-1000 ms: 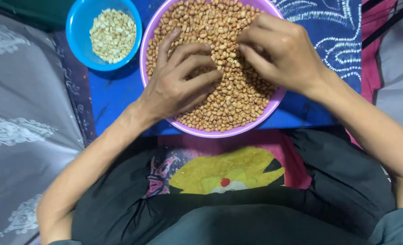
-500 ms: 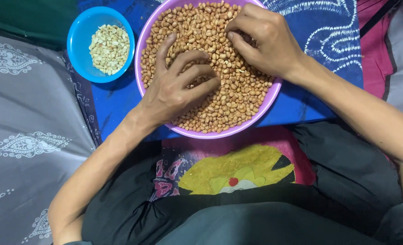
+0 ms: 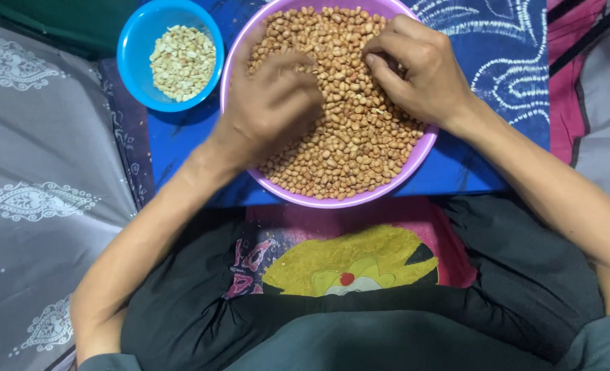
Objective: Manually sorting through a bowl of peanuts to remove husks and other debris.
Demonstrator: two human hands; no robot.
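From your head camera, both of your hands are in the purple bowl (image 3: 415,154), which sits on a blue cloth (image 3: 469,165) just in front of your lap. The bowl is filled with brown-skinned peanuts (image 3: 349,148).

Your left hand (image 3: 270,103) lies palm down on the left half of the peanuts, blurred by motion. Its fingers (image 3: 284,65) are curled loosely toward the middle of the bowl; whether they pinch a nut I cannot tell.

Your right hand (image 3: 418,72) rests on the upper right of the heap, wrist over the bowl's right rim. Its thumb and fingertips (image 3: 380,51) are drawn together in a pinch; what they hold is hidden.

The two hands are near each other but apart, with nuts showing between them.

A small blue bowl (image 3: 136,69) stands just beside the purple one, up and to the left, and holds pale skinned nuts (image 3: 182,60). Grey patterned fabric (image 3: 37,192) lies to your left.
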